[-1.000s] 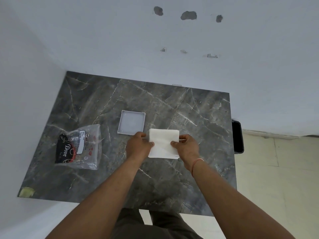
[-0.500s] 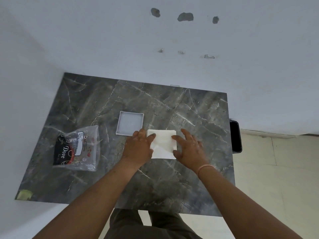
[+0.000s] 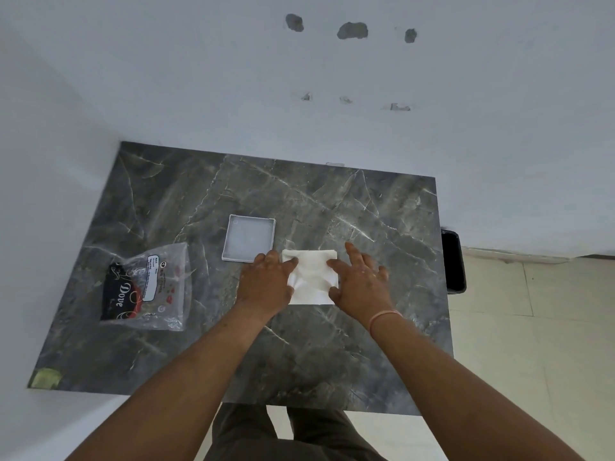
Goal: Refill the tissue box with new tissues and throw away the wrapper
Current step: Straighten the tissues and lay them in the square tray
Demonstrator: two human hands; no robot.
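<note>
Pressing open fingers of my left hand (image 3: 268, 282) and right hand (image 3: 361, 281) on the tissues (image 3: 311, 277); next, I judge, gripping them toward the tissue box (image 3: 249, 238).

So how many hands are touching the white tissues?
2. The left hand presses the left side of the tissues; the right hand presses the right side, both flat on the table.

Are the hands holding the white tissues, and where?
Not gripped. Both hands lie flat on the tissue stack: the left hand presses its left edge, the right hand its right edge, against the table.
</note>
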